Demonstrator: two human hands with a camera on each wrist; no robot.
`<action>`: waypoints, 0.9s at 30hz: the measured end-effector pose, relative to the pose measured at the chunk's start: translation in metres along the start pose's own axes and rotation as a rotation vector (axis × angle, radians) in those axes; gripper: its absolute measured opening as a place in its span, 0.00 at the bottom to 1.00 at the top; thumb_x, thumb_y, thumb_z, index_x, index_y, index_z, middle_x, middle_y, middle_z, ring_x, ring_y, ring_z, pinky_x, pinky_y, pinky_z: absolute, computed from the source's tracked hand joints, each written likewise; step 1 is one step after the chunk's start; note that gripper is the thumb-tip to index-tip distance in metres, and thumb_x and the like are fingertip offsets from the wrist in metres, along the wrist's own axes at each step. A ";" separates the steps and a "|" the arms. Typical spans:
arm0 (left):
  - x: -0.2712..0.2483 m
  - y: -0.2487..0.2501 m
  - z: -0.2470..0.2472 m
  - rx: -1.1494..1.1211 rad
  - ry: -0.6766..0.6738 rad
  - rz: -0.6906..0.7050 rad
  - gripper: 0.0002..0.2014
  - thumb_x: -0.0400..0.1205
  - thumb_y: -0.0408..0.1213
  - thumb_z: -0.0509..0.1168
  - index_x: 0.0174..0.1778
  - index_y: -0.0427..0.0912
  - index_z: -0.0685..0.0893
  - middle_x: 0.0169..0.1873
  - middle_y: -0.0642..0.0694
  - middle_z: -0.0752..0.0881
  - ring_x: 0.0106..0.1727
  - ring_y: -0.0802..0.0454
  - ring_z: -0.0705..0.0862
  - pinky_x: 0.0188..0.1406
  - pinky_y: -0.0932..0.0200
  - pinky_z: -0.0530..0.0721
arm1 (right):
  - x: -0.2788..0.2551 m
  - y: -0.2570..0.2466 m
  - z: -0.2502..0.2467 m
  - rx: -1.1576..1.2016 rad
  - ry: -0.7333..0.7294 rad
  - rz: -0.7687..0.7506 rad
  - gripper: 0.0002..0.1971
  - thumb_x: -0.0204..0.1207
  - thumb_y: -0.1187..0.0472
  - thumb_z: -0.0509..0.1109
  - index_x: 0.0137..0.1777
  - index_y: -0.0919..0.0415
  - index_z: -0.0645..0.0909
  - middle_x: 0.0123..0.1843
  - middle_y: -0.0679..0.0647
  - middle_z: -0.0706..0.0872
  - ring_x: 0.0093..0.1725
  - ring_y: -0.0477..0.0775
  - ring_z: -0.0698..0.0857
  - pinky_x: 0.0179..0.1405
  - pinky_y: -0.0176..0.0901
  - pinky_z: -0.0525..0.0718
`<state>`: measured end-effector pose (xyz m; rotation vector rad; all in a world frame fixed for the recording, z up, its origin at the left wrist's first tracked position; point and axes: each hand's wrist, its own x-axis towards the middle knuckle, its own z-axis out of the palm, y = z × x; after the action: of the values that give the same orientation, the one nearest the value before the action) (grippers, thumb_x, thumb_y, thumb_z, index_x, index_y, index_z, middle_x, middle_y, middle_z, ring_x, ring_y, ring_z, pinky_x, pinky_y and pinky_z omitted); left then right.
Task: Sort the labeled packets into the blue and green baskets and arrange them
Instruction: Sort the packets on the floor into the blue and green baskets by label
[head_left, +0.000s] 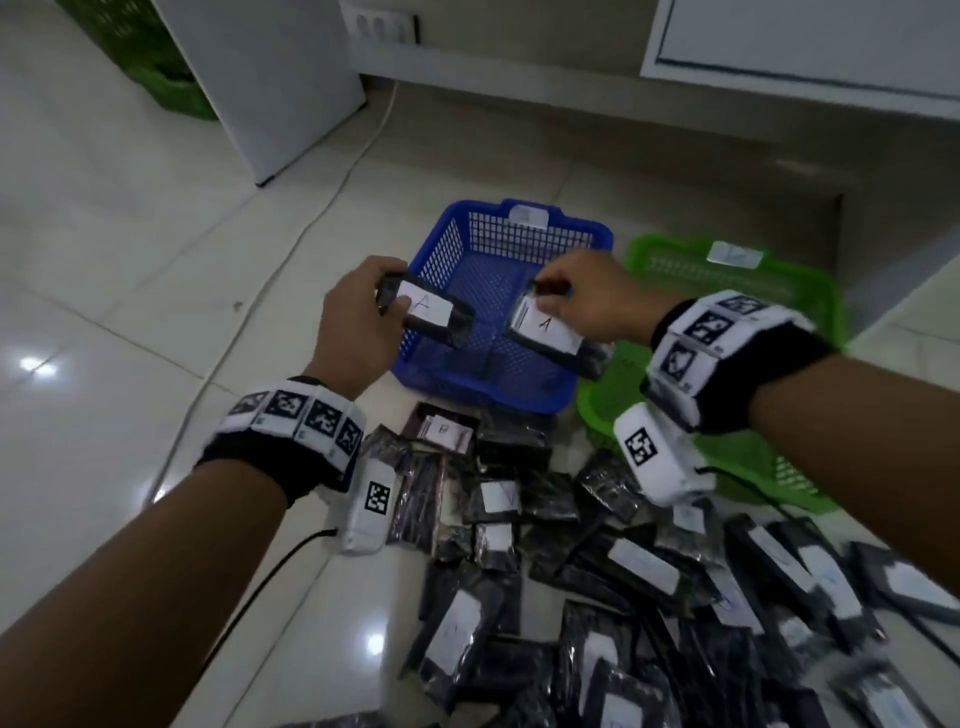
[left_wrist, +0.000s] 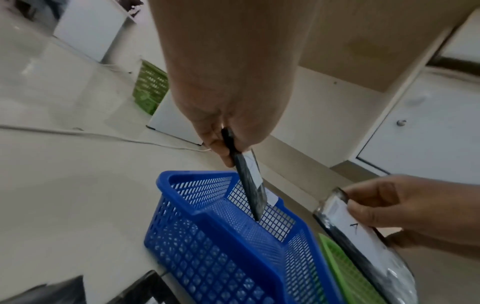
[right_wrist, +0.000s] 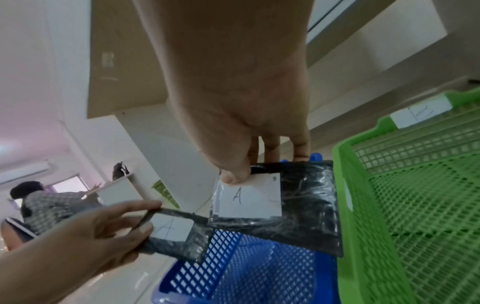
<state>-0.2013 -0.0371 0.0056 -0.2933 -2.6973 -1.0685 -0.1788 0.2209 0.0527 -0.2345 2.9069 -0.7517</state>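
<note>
Mid-sort, drop-off step. Left hand pinches a black packet by its end, thumb on top, white label reading "A" face up. Right hand pinches a second A-packet at its top edge, thumb on the label. Both packets hang over the blue basket at frame centre, not yet touching its floor. Basket interior looks empty, as far as the head view shows.

Blue basket carries a small tag on its far rim; blurred, looks like A. Green basket sits touching it on the right, tag unreadable in the head view, also looks empty.

Remaining pile of packets fills the lower right of the frame, on the floor, near the baskets.

Next move, my read: lower both A-packets flat onto the blue basket floor, side by side, labels up, then let go. Lay them square from the start, since the task asks for arranging. The film is slick, so set them down rather than toss. Then back to the pile.
</note>
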 end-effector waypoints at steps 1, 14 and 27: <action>0.006 -0.003 0.005 0.038 -0.010 0.015 0.17 0.83 0.29 0.68 0.68 0.41 0.81 0.58 0.45 0.87 0.60 0.46 0.85 0.58 0.64 0.76 | 0.008 0.001 0.008 -0.014 -0.010 0.013 0.12 0.81 0.63 0.70 0.40 0.72 0.82 0.38 0.64 0.83 0.39 0.57 0.79 0.38 0.45 0.70; -0.081 0.004 0.006 0.346 -0.197 0.307 0.08 0.80 0.51 0.67 0.53 0.57 0.81 0.37 0.58 0.84 0.39 0.53 0.82 0.36 0.56 0.79 | -0.027 -0.015 0.055 -0.169 -0.056 -0.345 0.08 0.75 0.62 0.74 0.53 0.56 0.89 0.52 0.52 0.90 0.53 0.54 0.86 0.53 0.51 0.83; -0.162 -0.001 0.052 0.391 -0.562 0.164 0.48 0.69 0.66 0.74 0.81 0.57 0.59 0.54 0.48 0.88 0.49 0.46 0.87 0.44 0.47 0.88 | -0.119 0.008 0.108 -0.330 -0.287 -0.248 0.06 0.70 0.56 0.76 0.45 0.53 0.84 0.45 0.53 0.85 0.44 0.59 0.86 0.39 0.48 0.84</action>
<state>-0.0536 -0.0186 -0.0773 -0.8262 -3.2068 -0.4334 -0.0453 0.1991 -0.0348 -0.6857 2.7337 -0.2319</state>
